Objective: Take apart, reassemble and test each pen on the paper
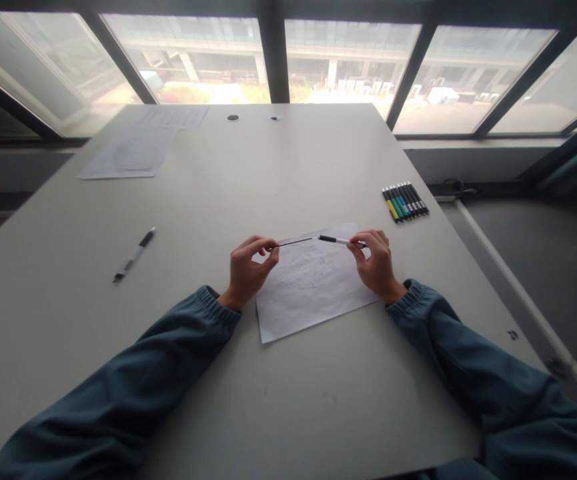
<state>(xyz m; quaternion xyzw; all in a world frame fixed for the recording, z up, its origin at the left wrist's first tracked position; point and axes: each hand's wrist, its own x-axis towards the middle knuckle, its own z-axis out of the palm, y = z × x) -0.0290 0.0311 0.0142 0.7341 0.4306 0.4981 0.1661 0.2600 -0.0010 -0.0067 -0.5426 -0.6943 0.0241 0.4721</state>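
My left hand (251,272) pinches one end of a thin dark pen refill (295,242) between thumb and fingertips. The refill points right, toward the black grip end of a white-and-black pen barrel (337,241). That barrel is gripped at its far end by my right hand (377,265), fingers closed round it. A small gap shows between refill tip and barrel. Beneath both hands lies a white sheet of paper (298,317) with faint scribbles, set at a slant on the table.
Left of my hands a single pen (135,257) lies on the white table (278,407). Several pens, some with coloured barrels (404,203), lie in a row at the right edge. More paper sheets (125,152) rest at the far left. Windows stand behind the table.
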